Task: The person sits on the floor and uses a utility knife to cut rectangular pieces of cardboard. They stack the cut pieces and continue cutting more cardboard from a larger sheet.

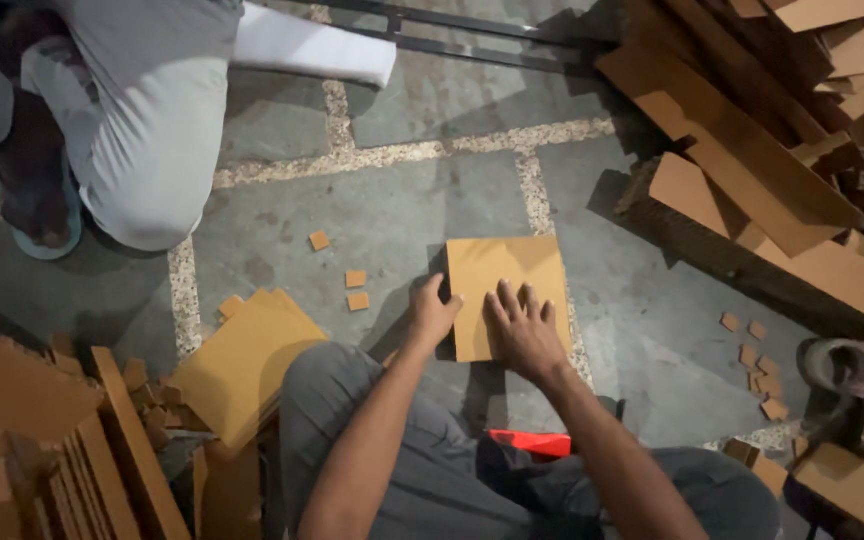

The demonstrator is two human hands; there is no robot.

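Left hand [433, 312] grips the cardboard square's [508, 272] left edge; right hand [522, 330] lies flat, fingers spread, on its lower part.

No labels, signs or screens in view. Only packaging stuff: flat brown cardboard sheet [508, 290] on floor at centre, square; stack of like sheets [242, 365] near left, tilted; heap of brown cardboard offcuts [772, 150] far right; roll of tape [837, 365] near right, pale.
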